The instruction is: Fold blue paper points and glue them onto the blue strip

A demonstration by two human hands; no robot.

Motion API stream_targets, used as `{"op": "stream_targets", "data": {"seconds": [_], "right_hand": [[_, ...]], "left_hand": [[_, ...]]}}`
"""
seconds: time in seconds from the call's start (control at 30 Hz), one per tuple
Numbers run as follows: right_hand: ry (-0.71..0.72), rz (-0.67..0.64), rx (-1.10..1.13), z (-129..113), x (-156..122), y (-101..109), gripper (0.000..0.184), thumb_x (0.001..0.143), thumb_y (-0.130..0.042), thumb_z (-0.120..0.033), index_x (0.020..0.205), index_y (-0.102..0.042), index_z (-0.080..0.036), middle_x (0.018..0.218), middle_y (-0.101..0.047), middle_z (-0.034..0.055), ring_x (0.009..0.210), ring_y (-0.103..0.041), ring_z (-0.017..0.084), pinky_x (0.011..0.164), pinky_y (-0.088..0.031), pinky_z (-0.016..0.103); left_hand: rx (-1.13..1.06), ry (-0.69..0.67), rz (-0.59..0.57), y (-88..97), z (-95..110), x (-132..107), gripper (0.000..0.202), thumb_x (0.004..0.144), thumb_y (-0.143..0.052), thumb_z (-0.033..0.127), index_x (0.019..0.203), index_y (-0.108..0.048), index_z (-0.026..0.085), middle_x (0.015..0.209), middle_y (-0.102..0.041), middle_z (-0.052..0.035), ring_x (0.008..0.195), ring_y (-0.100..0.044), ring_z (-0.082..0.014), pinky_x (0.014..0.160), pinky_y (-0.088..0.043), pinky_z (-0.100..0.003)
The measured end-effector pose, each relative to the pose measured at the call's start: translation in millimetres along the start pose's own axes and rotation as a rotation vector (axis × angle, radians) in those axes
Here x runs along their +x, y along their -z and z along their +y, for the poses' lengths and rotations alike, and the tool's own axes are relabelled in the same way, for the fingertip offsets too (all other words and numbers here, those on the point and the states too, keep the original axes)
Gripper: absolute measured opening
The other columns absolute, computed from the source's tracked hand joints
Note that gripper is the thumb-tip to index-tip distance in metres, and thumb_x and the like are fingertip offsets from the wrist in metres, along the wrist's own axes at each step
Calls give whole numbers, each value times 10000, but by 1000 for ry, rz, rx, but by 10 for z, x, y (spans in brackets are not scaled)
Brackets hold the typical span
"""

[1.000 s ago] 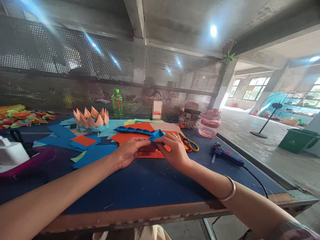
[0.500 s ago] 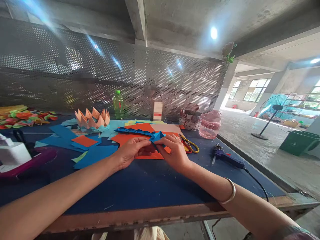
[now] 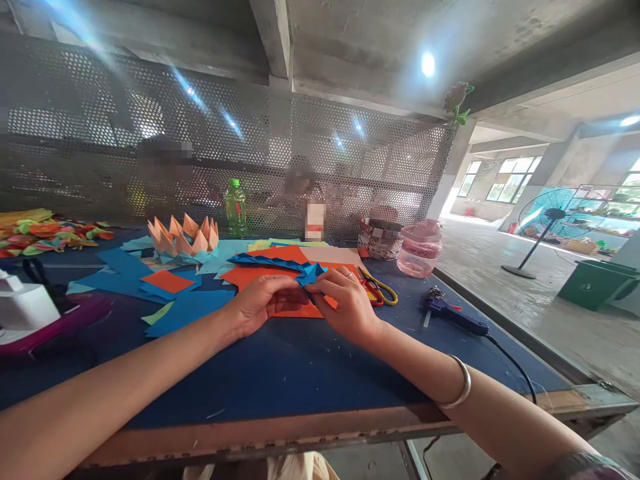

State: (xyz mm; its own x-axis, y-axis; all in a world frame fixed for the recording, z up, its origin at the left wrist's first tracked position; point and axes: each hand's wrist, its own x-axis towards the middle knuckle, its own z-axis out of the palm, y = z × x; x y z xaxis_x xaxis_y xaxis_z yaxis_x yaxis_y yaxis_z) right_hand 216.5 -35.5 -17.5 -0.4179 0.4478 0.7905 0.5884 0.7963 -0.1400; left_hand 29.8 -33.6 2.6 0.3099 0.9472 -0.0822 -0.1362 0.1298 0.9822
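Observation:
A chain of folded blue paper pieces (image 3: 280,265) lies over orange sheets (image 3: 260,275) in the middle of the dark blue table (image 3: 280,373). My left hand (image 3: 260,303) and my right hand (image 3: 345,303) meet at its near end, both with fingers pinched on the blue folded paper. The right wrist wears a silver bangle (image 3: 463,383).
Scissors with yellow and red handles (image 3: 377,288) lie just right of my right hand, a blue glue gun (image 3: 453,313) with its cord further right. A peach paper crown (image 3: 183,235), green bottle (image 3: 235,208), pink jar (image 3: 420,248), patterned bowl (image 3: 380,237) and loose blue sheets (image 3: 185,310) surround them. A person sits behind the mesh screen.
Both hands stay pinched on the blue paper; the fingers shift slightly on its near end. Nothing else has moved.

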Motion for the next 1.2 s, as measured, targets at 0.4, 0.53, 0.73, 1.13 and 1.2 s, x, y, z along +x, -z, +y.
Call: {"op": "stream_targets", "data": {"seconds": [0.4, 0.53, 0.73, 1.13, 1.2], "right_hand": [[296, -18, -405, -26, -5, 45, 182, 890, -490, -148, 891, -659, -213, 850, -656, 34, 828, -499, 177, 718, -356, 323], [310, -54, -449, -53, -8, 51, 171, 887, -486, -151, 919, -647, -200, 885, -655, 55, 848, -508, 186, 720, -358, 332], [88, 22, -148, -128, 6, 78, 180, 868, -495, -170, 986, -621, -221, 962, -627, 53, 879, -521, 189, 768, -399, 332], [-857, -152, 814, -22, 70, -34, 439, 725, -595, -592, 763, -627, -156, 724, -620, 24, 668, -514, 135, 636, -384, 265], [-851, -147, 866, -65, 82, -12, 404, 698, -636, -565, 696, -638, -161, 695, -622, 12, 642, -496, 125, 633, -373, 259]], "left_hand": [[12, 20, 21, 0, -47, 21, 265, 612, -796, 387, 721, -732, 154, 732, -742, -48, 727, -668, -162, 741, -511, -265], [4, 21, 55, -13, -37, 8, 288, 555, -824, 390, 688, -728, 154, 688, -730, -35, 695, -660, -155, 710, -507, -255], [62, -112, 135, 30, -3, 46, 251, 578, -811, 384, 674, -715, 173, 657, -715, -15, 652, -643, -136, 679, -501, -246], [446, -441, 179, -72, 18, -53, 244, 689, -705, 432, 687, -702, 188, 691, -692, -22, 660, -615, -174, 683, -488, -282], [482, -446, 172, -92, 25, -70, 246, 694, -697, 434, 704, -712, 189, 697, -697, -23, 657, -613, -174, 678, -480, -274]]}}
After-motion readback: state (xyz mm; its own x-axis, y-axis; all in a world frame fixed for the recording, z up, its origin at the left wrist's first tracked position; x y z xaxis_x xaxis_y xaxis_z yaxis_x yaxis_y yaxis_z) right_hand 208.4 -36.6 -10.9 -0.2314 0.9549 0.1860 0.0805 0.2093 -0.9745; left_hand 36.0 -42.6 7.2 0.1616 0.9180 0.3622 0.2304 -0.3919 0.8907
